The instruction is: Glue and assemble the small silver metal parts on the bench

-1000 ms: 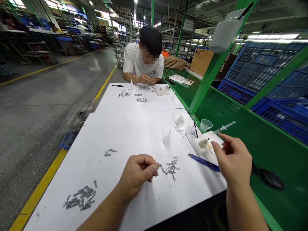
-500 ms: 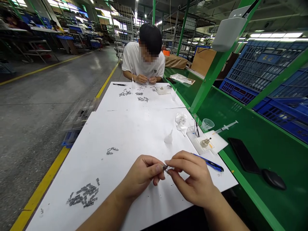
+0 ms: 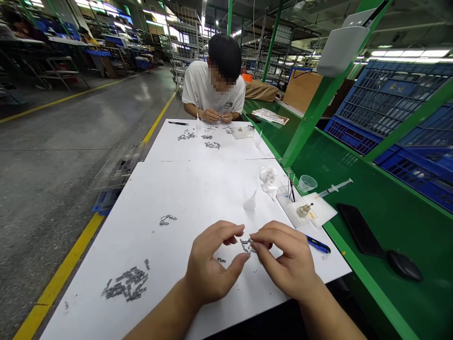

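Note:
Near the front of the white table, my left hand [image 3: 214, 264] has thumb and fingers spread apart, holding nothing. Close beside it on the right, my right hand [image 3: 286, 259] has thumb and forefinger together at small silver metal parts [image 3: 247, 244]; its fingertips partly hide them. Another small metal piece [image 3: 221, 259] shows on the table behind my left hand's thumb. A heap of silver metal parts [image 3: 127, 283] lies to the left, and a few linked pieces [image 3: 167, 219] lie farther back.
A small white bottle [image 3: 249, 202], crumpled tissue [image 3: 269, 182] and blue cutter [image 3: 318, 244] lie beyond and right of my hands. A clear tray [image 3: 288, 208] holds tools. Across the table sits a person [image 3: 215, 89] with both hands over small parts.
My left hand has let go of the small metal piece and opened, moving slightly left. My right hand stays at the metal parts. The view has shifted slightly.

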A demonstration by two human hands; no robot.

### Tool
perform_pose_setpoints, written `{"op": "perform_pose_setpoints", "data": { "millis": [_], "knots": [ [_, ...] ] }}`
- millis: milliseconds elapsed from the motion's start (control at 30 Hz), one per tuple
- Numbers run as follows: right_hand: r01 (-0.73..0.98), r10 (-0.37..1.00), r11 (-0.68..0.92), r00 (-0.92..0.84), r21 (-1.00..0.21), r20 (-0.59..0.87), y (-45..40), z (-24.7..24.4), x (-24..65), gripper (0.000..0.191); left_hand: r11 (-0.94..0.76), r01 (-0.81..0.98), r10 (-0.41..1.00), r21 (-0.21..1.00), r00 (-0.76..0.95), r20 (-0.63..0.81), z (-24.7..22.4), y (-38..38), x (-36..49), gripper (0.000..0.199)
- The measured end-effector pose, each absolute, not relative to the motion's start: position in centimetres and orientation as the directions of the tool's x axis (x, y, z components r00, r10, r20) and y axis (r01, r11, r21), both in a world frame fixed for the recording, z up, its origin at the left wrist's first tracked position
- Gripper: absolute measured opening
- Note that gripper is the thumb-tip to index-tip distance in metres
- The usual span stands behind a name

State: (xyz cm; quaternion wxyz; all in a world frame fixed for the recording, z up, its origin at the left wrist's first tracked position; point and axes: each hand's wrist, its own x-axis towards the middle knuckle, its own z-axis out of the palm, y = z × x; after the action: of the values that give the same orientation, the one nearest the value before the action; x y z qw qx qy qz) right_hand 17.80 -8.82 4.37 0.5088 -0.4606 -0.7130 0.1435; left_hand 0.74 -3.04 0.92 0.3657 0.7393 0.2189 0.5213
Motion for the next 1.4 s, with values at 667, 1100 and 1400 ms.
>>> {"op": "perform_pose_setpoints", "data": {
  "millis": [667, 1100, 1400],
  "knots": [
    [0.504, 0.830, 0.499, -0.043, -0.705, 0.556, -8.91, 4.12, 18.05, 0.019, -0.843, 0.051, 0.519, 0.535, 0.334, 0.786, 1.61, -2.87, 0.96, 0.036],
    [0.482, 0.828, 0.513, -0.060, -0.710, 0.557, -8.94, 4.05, 18.04, 0.021, -0.830, 0.092, 0.544, 0.550, 0.349, 0.763, 1.87, -3.28, 0.82, 0.030],
    [0.487, 0.836, 0.495, -0.042, -0.719, 0.548, -8.89, 3.88, 18.15, 0.021, -0.837, 0.071, 0.532, 0.542, 0.332, 0.779, 1.69, -3.15, 0.97, 0.031]
  ]
}}
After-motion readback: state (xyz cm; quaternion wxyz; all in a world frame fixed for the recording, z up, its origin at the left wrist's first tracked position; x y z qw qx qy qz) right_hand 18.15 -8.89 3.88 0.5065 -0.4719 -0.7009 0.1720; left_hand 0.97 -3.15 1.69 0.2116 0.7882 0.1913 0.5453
